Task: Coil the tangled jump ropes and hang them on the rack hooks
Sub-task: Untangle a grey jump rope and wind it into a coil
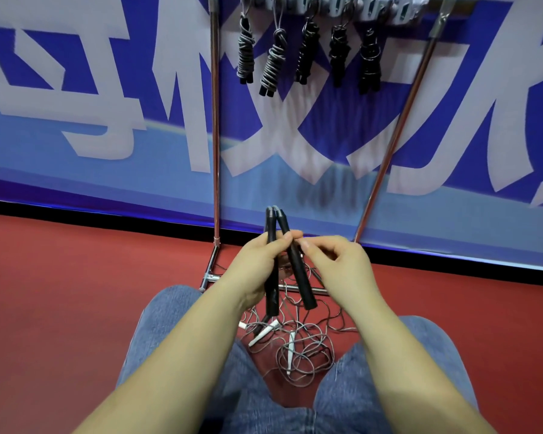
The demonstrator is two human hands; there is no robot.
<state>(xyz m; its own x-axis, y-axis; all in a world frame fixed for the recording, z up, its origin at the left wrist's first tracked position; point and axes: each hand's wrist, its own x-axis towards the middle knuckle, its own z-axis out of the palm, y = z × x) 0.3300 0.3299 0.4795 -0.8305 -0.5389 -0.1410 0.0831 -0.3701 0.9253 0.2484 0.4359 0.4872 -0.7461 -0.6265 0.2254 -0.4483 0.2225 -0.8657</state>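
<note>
My left hand (257, 267) grips two black jump-rope handles (297, 270) held upright side by side, their tops touching. My right hand (336, 264) is at the right handle, its thumb and fingertips pinching near the handle's upper part. A tangle of thin grey rope with white handles (290, 343) lies on the red floor between my knees. Several coiled ropes (308, 54) hang from the hooks (336, 7) on the metal rack's top bar.
The rack's chrome uprights (215, 136) and base bar (289, 288) stand against a blue and white banner wall. My jeans-clad knees flank the rope pile. Red floor (60, 292) stretches left and right.
</note>
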